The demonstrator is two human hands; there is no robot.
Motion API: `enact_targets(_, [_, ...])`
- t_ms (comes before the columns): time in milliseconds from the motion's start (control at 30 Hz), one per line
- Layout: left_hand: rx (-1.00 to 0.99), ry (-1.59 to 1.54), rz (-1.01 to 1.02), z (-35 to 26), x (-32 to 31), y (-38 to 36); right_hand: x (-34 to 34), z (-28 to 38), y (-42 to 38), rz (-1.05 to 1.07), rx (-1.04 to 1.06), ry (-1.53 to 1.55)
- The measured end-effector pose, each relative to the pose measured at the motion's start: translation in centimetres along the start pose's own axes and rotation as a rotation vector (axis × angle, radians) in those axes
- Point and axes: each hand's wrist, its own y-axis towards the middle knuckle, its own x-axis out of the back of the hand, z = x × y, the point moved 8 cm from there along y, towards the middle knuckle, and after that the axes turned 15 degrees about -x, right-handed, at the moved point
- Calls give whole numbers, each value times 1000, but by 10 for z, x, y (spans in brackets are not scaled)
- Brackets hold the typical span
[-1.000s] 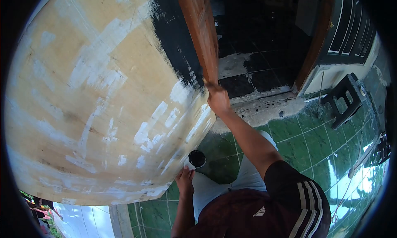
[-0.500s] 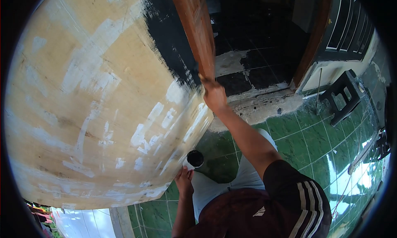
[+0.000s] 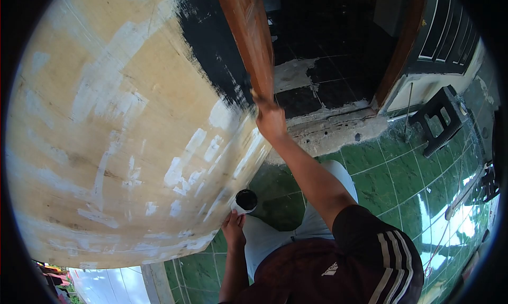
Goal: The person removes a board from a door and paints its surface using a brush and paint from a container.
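A large pale wooden panel (image 3: 132,135) with white patches fills the left of the head view. Dark paint (image 3: 214,45) covers its upper right strip, beside a brown wooden edge (image 3: 254,45). My right hand (image 3: 271,121) is closed round the handle of a brush (image 3: 254,97), at the lower end of the dark paint; the bristles are hard to make out. Low in front of me, my left hand (image 3: 233,229) holds a small white cup (image 3: 246,201) with dark paint inside, close to the panel's lower right edge.
A dark doorway (image 3: 328,45) with a rough concrete sill (image 3: 338,132) lies beyond the panel. Green tiles (image 3: 370,161) cover the floor. On the right are a dark plastic stool (image 3: 442,121), a thin upright stick (image 3: 408,111) and a barred dark panel (image 3: 444,31).
The cup and my left hand have shifted slightly left and up in view. My right hand has moved slightly left with the brush. The panel also appears a little farther left.
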Motion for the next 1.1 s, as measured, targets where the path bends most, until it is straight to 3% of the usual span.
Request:
enact_targets(167, [-1,-17,21,-4,-13,0,-37,-53,-26,240,-144,-169])
enact_targets(267, [-19,16,78,10,-17,7,-4,-7,13,167,-154,-52])
enact_targets(367, [22,-44,41,3,-36,2,20,22,32,-25,-20,80])
enact_targets(467, [40,-70,70,8,-44,2,3,-3,5,17,-11,-1])
enact_targets(600, [44,-101,86,12,-50,4,-38,-73,-23,267,-217,-111])
enact_targets(700, [31,-96,85,10,-47,2,-20,-42,2,234,-201,-144])
enact_targets(800, [23,-88,66,10,-46,1,18,13,34,-23,-31,54])
enact_targets(900, [38,-70,45,9,-41,0,11,11,27,0,2,47])
enact_targets(1100, [35,-78,31,10,-38,2,-43,-64,-38,311,-195,-213])
